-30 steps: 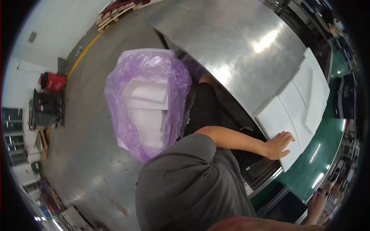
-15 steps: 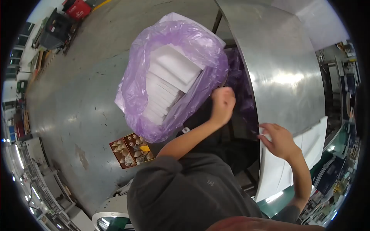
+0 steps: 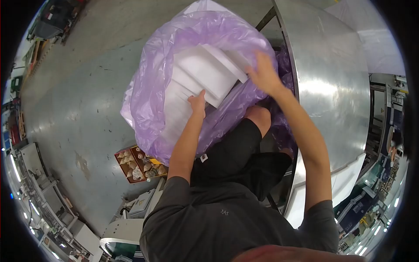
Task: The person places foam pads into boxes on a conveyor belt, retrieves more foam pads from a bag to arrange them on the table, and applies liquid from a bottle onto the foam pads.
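Grey floor (image 3: pixel 74 109) is spreading across the left half of the frame, showing a brownish patch (image 3: pixel 82 166) at lower left. A metal table (image 3: pixel 325 56) is stretching down the right side, gleaming. Dark equipment (image 3: pixel 53 21) is standing at upper left, while tube lights (image 3: pixel 15 161) are glowing along the lower-left edge.

Two hands (image 3: pixel 197 105) (image 3: pixel 265 75) were counted | one open purple bag (image 3: pixel 150 61) | one metal table (image 3: pixel 325 83) | white sheets (image 3: pixel 210 73) overlapped beyond counting

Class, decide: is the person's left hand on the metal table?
No; the left hand is at the white sheets inside the purple plastic bag.
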